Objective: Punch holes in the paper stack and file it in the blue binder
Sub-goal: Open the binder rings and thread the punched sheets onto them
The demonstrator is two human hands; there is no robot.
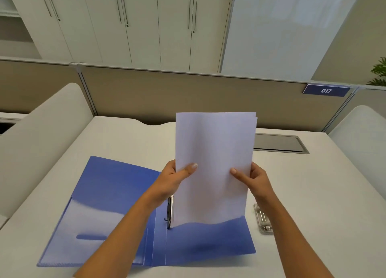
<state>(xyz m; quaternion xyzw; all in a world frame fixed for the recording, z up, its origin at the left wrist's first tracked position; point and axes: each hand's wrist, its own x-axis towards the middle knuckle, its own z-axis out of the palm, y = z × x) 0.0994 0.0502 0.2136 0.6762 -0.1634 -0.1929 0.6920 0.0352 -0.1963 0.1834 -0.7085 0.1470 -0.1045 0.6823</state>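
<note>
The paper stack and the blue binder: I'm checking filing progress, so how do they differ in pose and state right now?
The paper stack is held upright by the left hand and right hand; the blue binder lies flat and open on the desk. The stack is plain white, the binder glossy blue. The stack's lower edge stands on the binder's right half, beside the metal rings. Both are rectangular.

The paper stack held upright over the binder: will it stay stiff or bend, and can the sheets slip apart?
The paper stack looks thin, so probably light and floppy if held one-handed. Its top corner is fanned, so sheets may slide apart. Both hands, left hand and right hand, pinch its edges.
</note>
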